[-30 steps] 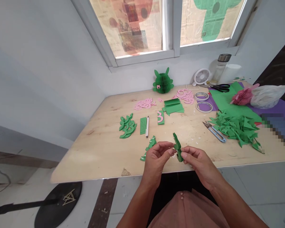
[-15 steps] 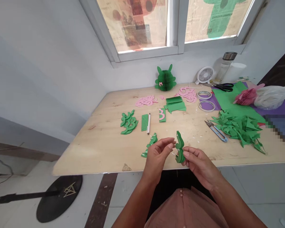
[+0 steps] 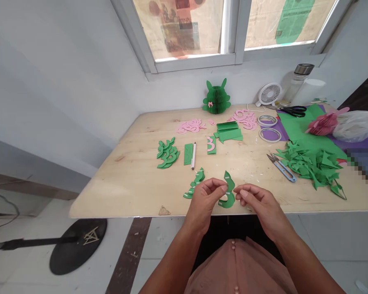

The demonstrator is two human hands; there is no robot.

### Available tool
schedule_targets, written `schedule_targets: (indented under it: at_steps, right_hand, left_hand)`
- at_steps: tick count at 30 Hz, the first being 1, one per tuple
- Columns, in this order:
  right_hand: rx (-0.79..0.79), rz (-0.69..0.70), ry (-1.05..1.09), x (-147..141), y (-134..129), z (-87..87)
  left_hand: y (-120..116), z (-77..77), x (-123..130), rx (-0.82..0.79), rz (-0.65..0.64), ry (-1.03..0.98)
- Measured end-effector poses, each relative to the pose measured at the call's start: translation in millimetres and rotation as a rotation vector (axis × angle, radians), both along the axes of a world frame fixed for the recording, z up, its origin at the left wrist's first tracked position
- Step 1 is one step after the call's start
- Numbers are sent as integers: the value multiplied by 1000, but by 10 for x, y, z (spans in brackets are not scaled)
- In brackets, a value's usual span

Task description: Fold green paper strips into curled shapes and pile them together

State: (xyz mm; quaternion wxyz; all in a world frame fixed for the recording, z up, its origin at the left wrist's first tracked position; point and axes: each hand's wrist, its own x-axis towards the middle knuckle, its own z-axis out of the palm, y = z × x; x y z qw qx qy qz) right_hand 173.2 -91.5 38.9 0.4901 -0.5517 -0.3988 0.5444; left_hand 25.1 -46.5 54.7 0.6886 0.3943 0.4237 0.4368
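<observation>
A curved green paper cutout (image 3: 230, 199) with small white strips on it is between my hands, just above the table's front edge. My left hand (image 3: 204, 200) pinches its left side between thumb and forefinger. The closed fingertips of my right hand (image 3: 259, 204) are at its right edge, and their exact contact is partly hidden. Just left of my left hand lie more green cutouts with white strips (image 3: 199, 176), overlapping on the table. Beyond them are a pile of plain green cutouts (image 3: 168, 154), a green paper rectangle (image 3: 188, 154) and a white pen (image 3: 193, 156).
Pink cutouts (image 3: 191, 125), folded green paper (image 3: 229, 132), tape rolls (image 3: 270, 135) and a green paper figure (image 3: 216, 100) stand or lie farther back. Blue-handled thread snips (image 3: 282, 168) are beside green scraps (image 3: 313, 163) at right. Black scissors (image 3: 294, 111) and a small fan (image 3: 269, 94) are behind.
The green cutout has turned from nearly edge-on to face me, showing its white strips. My left fingers have closed on it, while my right fingers have shifted to its right edge.
</observation>
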Motion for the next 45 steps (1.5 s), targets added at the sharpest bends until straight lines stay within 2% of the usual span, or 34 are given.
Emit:
schedule_targets:
  at_steps: [3,9,23,32,45]
  right_hand:
    - [33,-59,-63,-4,21,43]
    - [47,-38,-125,-48,23,7]
    - [17,39,-106,-30,0,-74]
    - [-10,24,-65,-47,6,14]
    - [-9,25,-57,-56,8,-13]
  left_hand:
    - [-32,-2,19,14,-22,35]
    - [-81,-9,71,19,-28,59]
    - [-58,-5,125,45,52,105]
    - [-92,-67,110,6,48,60]
    - [-124,-109,169,-55,96,39]
